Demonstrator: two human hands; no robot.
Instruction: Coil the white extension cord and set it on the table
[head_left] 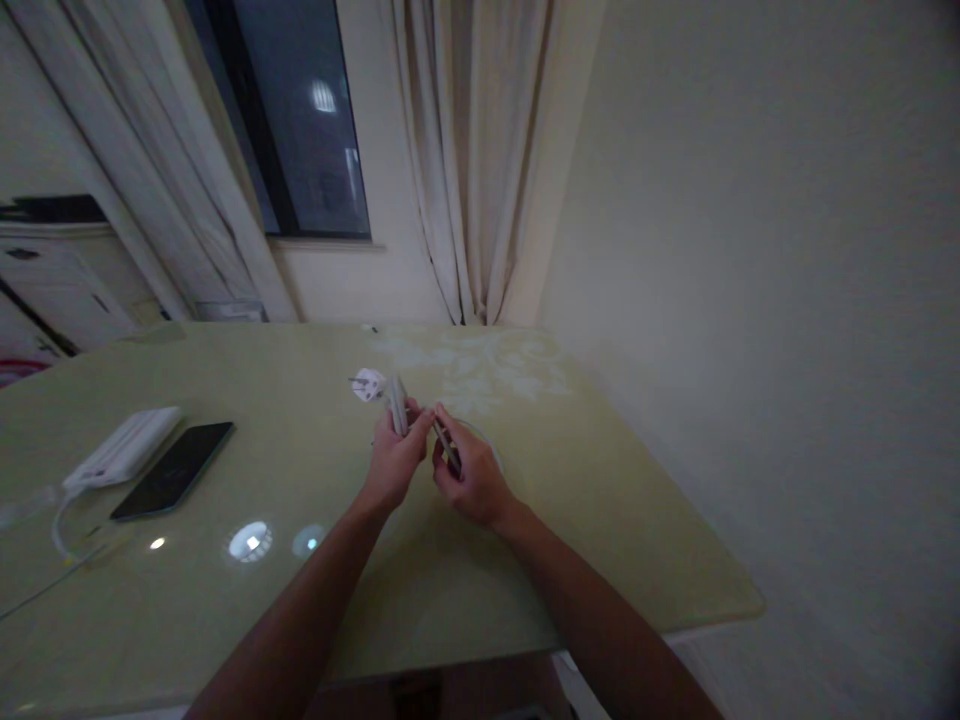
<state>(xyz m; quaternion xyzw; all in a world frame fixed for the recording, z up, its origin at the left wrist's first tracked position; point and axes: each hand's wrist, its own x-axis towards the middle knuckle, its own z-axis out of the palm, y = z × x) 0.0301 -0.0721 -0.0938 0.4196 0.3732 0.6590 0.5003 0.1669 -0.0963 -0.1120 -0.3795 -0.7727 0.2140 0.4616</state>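
Observation:
Both of my hands meet over the middle of a pale green glass-topped table. My left hand is closed round a bundle of white cable, and the cable's white plug sticks out past the fingers toward the window. My right hand is closed beside it, pinching a darker stretch of the same cable. A thin loop of the cable lies on the table just right of my hands.
A white power strip and a dark phone lie side by side at the left of the table, with a thin white wire trailing off. Curtains, a dark window and a plain wall stand behind and right.

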